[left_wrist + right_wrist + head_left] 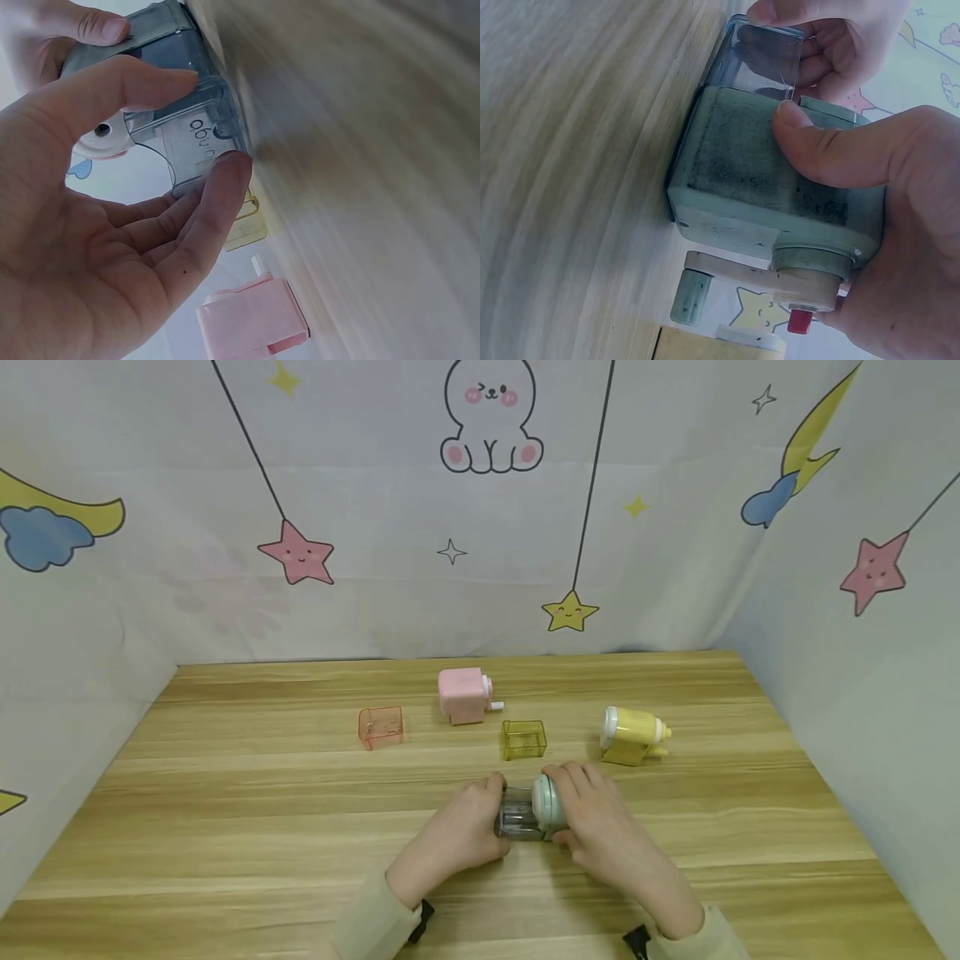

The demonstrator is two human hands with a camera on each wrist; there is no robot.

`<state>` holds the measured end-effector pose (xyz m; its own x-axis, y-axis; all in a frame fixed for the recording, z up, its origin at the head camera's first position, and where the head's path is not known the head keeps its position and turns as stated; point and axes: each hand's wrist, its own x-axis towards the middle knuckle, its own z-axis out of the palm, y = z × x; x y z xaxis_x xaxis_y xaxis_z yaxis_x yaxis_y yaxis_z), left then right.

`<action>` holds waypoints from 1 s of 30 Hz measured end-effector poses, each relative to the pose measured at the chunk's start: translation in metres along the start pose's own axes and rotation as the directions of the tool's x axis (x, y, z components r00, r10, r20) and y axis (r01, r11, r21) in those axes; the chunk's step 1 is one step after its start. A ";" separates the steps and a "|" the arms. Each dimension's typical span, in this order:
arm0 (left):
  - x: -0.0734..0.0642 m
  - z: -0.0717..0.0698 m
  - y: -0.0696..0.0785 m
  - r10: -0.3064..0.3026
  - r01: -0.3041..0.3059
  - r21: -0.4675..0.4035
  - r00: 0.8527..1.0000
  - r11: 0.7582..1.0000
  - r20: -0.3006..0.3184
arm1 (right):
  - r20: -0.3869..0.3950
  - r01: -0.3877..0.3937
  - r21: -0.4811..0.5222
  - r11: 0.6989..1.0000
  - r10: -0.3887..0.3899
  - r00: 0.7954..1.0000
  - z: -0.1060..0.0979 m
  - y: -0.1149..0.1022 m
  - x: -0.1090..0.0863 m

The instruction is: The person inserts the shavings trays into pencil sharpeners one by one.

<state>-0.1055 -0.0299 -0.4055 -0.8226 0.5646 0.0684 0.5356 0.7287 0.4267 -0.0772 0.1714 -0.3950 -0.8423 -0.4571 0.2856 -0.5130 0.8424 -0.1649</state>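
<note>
A mint-green crank pencil sharpener [742,165] sits on the table near its front, its crank handle [727,270] turned to the right. My right hand [603,827] grips the body, with the thumb along one side. From the other end sticks out a clear grey shavings drawer [199,139], partly out of the body. My left hand [465,827] holds this drawer between thumb and fingers. Dark printed letters show through the drawer in the left wrist view. How far the drawer reaches inside the body is hidden.
Behind the hands stand a pink sharpener [463,695] and, to the right, a yellow sharpener [630,735]. A clear red drawer [381,727] and a clear yellow drawer [524,740] lie apart on the wooden table [225,827]. Patterned cloth walls [375,610] border the table.
</note>
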 end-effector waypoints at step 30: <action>0.011 0.000 0.007 0.032 -0.030 -0.032 0.997 0.999 0.070 | 0.012 -0.007 -0.002 1.000 0.007 1.000 0.000 0.000 0.001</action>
<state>-0.1109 -0.0189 -0.4020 -0.7896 0.6133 0.0191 0.5537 0.6988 0.4529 -0.0783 0.1710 -0.3945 -0.8481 -0.4542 0.2729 -0.5064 0.8463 -0.1652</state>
